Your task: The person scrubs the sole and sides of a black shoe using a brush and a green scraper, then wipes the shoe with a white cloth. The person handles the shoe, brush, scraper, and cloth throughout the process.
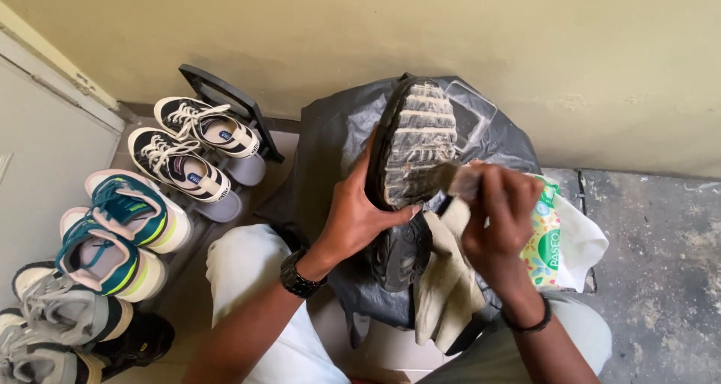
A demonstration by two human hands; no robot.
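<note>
My left hand (pixel 359 213) grips a black shoe (pixel 409 147) held sole-up, its pale ridged sole facing me. My right hand (pixel 502 219) pinches a small brush or cloth wad (pixel 460 179) pressed against the sole's lower right edge. A beige cloth (pixel 444 279) hangs below the shoe, draped between my hands. A second dark shoe (pixel 402 252) lies under the left hand. Both rest over a black plastic bag (pixel 330 151) on my lap.
A rack at left holds pairs of sneakers: black-and-white (pixel 197 140), teal-and-pink (pixel 120 234), grey (pixel 64 312). A green patterned tissue pack (pixel 547 241) and white bag (pixel 582 241) lie at right. A beige wall stands ahead; grey concrete floor (pixel 661 256) at right.
</note>
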